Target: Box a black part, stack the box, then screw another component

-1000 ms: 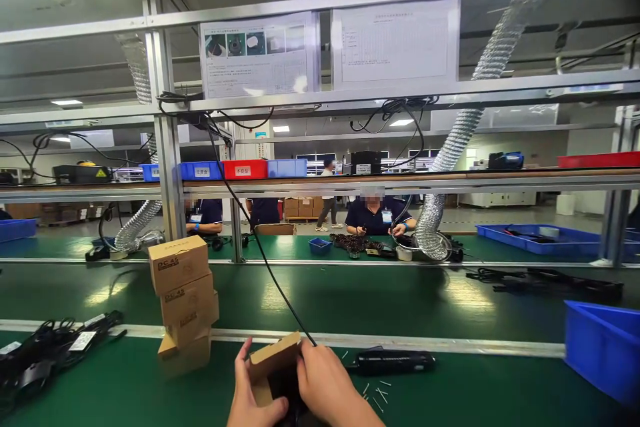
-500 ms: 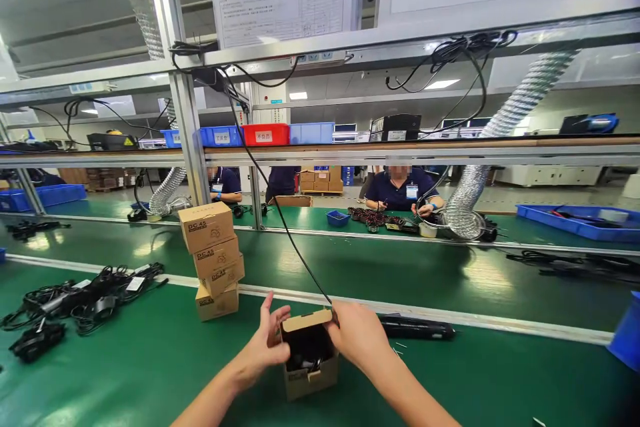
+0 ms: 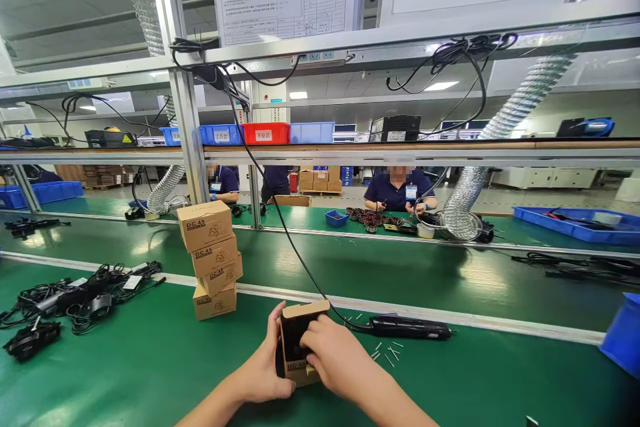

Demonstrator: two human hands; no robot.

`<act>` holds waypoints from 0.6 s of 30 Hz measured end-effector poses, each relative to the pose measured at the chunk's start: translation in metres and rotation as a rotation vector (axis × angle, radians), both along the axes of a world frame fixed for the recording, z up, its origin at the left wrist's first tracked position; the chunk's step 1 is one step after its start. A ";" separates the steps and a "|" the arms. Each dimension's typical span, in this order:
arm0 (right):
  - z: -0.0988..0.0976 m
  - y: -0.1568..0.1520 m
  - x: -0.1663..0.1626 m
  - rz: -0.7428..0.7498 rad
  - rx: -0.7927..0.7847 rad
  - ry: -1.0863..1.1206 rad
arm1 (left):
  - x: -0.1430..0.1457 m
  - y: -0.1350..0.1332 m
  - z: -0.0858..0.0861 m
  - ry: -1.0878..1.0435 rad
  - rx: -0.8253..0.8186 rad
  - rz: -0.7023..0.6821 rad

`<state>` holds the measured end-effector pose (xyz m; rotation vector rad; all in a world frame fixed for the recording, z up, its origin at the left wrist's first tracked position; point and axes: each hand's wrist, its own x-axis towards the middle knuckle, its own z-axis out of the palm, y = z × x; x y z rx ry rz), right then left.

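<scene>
A small brown cardboard box (image 3: 299, 377) stands open in front of me, its lid flap raised at the back and its inside dark. My left hand (image 3: 270, 360) grips the box along its left side, thumb low at the front corner. The curled fingers of my right hand (image 3: 330, 350) reach into the box opening; their tips and whatever they hold are hidden. Behind the box, a black electric screwdriver (image 3: 410, 327) with a cable lies on the green bench. Several loose screws (image 3: 390, 352) are scattered beside it.
A leaning stack of closed DC 45 boxes (image 3: 215, 260) stands behind and left. Tangled black cabled parts (image 3: 95, 297) lie farther left. A blue bin (image 3: 623, 333) sits at the right edge. Across the bench, a co-worker (image 3: 400, 188) handles small parts.
My right hand has moved from the box's raised flap down into the opening. My left hand has closed on the box's side, and the box is tilted somewhat differently.
</scene>
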<state>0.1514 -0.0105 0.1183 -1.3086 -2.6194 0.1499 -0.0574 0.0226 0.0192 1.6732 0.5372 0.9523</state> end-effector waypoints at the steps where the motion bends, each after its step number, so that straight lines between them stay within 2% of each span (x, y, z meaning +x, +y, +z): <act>1: -0.003 0.002 -0.002 0.017 0.013 -0.039 | 0.003 -0.001 -0.002 -0.023 -0.025 0.019; 5: -0.012 0.009 -0.007 0.062 0.072 -0.098 | 0.016 -0.007 -0.003 -0.084 -0.106 0.066; 8: -0.015 0.012 -0.008 0.041 0.062 -0.079 | 0.017 -0.011 0.004 -0.056 -0.071 0.087; 13: -0.015 0.015 -0.005 0.071 -0.013 0.131 | -0.006 -0.010 0.018 0.095 0.235 0.281; 15: -0.013 0.017 -0.002 0.041 -0.082 0.227 | -0.019 -0.004 0.022 0.098 0.252 0.292; 18: -0.008 0.018 0.001 0.004 -0.131 0.357 | -0.034 0.010 0.027 0.065 0.187 0.275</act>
